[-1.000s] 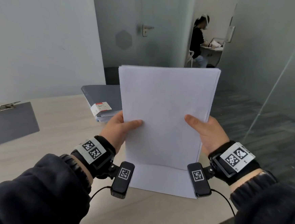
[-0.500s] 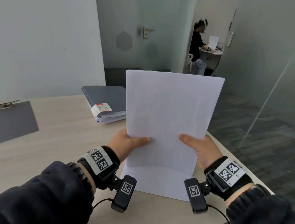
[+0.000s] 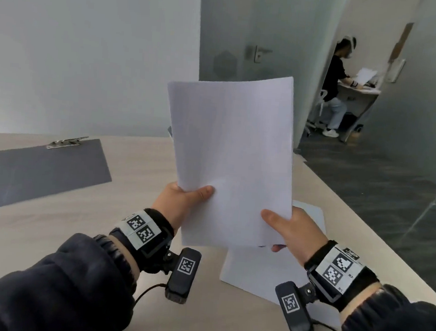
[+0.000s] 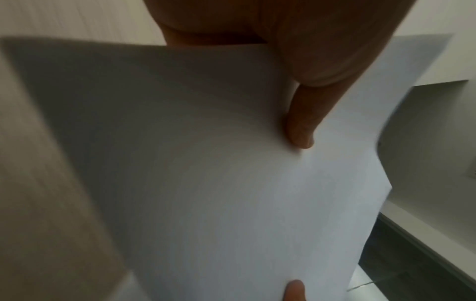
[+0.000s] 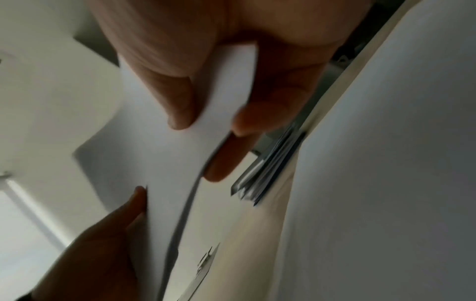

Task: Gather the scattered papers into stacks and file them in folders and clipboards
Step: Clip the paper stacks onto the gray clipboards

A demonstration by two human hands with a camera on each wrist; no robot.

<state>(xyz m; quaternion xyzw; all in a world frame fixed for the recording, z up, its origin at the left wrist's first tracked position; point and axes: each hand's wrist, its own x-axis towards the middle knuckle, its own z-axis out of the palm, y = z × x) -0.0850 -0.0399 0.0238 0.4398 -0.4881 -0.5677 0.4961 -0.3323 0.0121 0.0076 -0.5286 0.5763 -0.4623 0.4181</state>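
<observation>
item: paper stack (image 3: 230,156) | location: upright above counter (image 3: 130,210) | left hand (image 3: 180,204), right hand (image 3: 292,230): each pinching a lower edge | step: stack gathered | next, likely: file under clipboard (image 3: 36,169) clip; loose sheet (image 3: 260,270) remains

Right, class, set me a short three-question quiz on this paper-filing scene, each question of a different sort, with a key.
1. True or false: the stack of papers lies flat on the table.
2. Multiple choice: which hands grip the stack? A) only the left hand B) only the right hand C) both hands
3. Fill in: the grey item with a metal clip at its far end, lying left of the stack, is a ____.

Key
1. False: it is held up off the table, with a loose sheet lying under it.
2. C: each thumb lies on the front face near the lower edge.
3. clipboard
</observation>
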